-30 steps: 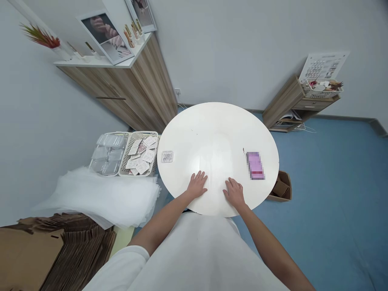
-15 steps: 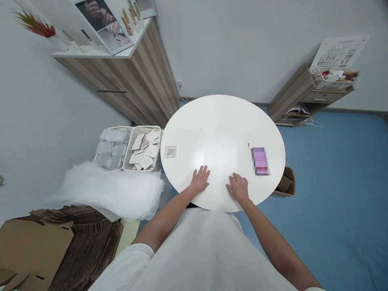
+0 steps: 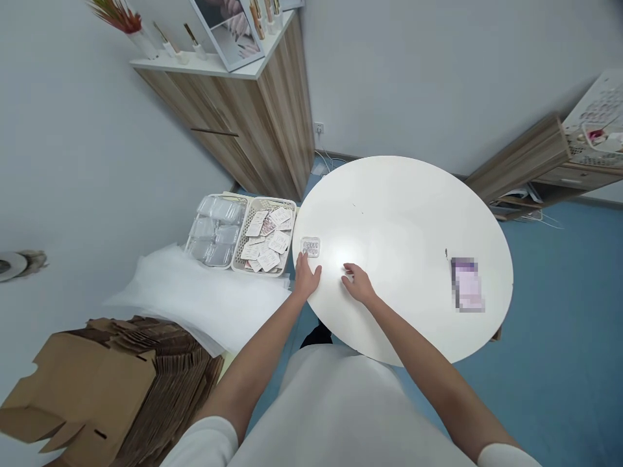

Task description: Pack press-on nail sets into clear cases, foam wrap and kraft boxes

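Note:
A small clear plastic case (image 3: 310,246) with little pieces inside lies near the left edge of the round white table (image 3: 403,207). My left hand (image 3: 305,277) is at its near side, fingertips at or on the case's lower edge, thumb spread away. Whether the fingers press on it I cannot tell. My right hand (image 3: 359,284) hovers over or rests on the table to the right of the case, fingers bent and apart, with nothing in it. Toward the table's right side lies a blurred purple rectangular item (image 3: 467,285), far from both hands.
Left of the table stand a basket of clear plastic packs (image 3: 214,230) and a basket of printed cards (image 3: 265,240). Nearer are white translucent sheets (image 3: 199,292) and stacked brown cardboard boxes (image 3: 97,383). A wooden cabinet (image 3: 233,123) stands behind.
Both hands have moved left across the table from lying flat. My left hand has reached the plastic case; my right hand has lifted or curled. The view has turned left.

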Demonstrator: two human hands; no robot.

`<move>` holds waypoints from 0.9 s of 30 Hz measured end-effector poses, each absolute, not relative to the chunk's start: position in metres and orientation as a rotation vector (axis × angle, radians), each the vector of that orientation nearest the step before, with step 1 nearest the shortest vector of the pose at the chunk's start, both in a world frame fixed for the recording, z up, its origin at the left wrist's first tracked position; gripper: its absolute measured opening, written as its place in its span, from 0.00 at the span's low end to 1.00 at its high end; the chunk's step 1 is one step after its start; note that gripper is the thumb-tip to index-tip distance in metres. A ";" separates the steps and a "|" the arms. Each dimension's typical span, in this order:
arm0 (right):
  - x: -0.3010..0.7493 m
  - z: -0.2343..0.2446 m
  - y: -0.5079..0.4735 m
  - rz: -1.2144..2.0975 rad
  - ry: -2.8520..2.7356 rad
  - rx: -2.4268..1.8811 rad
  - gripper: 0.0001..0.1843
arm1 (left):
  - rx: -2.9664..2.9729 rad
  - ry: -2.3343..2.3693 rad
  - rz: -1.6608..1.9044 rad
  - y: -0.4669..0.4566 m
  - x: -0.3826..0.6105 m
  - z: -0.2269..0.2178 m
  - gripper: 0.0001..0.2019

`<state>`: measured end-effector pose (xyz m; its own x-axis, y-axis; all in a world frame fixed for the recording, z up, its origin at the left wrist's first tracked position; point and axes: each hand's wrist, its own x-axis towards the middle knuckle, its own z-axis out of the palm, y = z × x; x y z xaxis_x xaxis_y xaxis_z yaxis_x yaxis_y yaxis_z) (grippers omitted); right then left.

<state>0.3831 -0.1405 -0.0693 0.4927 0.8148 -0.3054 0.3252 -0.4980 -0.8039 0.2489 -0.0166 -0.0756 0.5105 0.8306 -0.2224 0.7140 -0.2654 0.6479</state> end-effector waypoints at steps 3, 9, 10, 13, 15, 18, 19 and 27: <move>0.371 -0.073 -0.096 1.046 -0.792 -1.932 0.27 | 1.962 1.251 0.206 0.008 0.248 -0.081 0.29; 0.354 -0.079 -0.044 1.149 -0.673 -1.800 0.36 | 1.761 1.331 0.126 0.027 0.253 -0.087 0.31; 0.353 -0.079 -0.040 1.166 -0.631 -1.782 0.36 | 1.736 1.340 0.115 0.028 0.253 -0.088 0.31; 0.352 -0.076 -0.039 1.197 -0.521 -1.726 0.35 | 1.717 1.355 0.123 0.027 0.254 -0.089 0.29; 0.355 -0.073 -0.044 1.201 -0.470 -1.701 0.34 | 1.716 1.342 0.143 0.023 0.255 -0.090 0.28; 0.366 -0.069 -0.063 1.169 -0.423 -1.691 0.32 | 1.703 1.280 0.200 0.010 0.260 -0.090 0.26; 0.371 -0.068 -0.072 1.145 -0.422 -1.691 0.31 | 1.694 1.255 0.224 0.003 0.263 -0.089 0.26; 0.415 -0.063 -0.196 1.006 -0.494 -1.745 0.31 | 1.662 0.911 0.272 -0.085 0.296 -0.070 0.23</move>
